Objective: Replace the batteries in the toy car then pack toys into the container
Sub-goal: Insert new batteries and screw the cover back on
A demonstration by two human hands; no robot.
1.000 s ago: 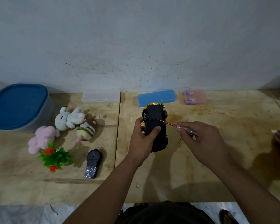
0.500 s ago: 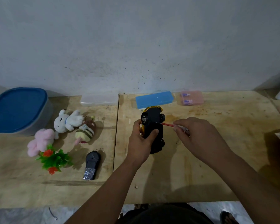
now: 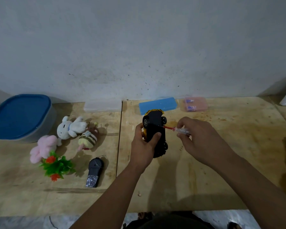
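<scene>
The left hand (image 3: 143,145) clamped the toy car (image 3: 155,134) belly-up above the worktop (image 3: 221,162); the right hand (image 3: 200,138) pinched a screwdriver (image 3: 175,128), tip on the underside. The car looked light, stiff and slick, best gripped across its flanks. At ten o'clock sat the lidded blue container (image 3: 20,116), contents hidden; at one o'clock a pink box (image 3: 196,104) held small items.

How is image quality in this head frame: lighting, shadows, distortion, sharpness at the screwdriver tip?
Head view: dim, soft light with no glare; the toy car underside reads as a near-black mass, so the screw is not resolvable. The screwdriver shaft is thin but visible. Soft shadows fall right of the plush toys. Wide-angle bending curves the table edge; the right hand is slightly soft.
</scene>
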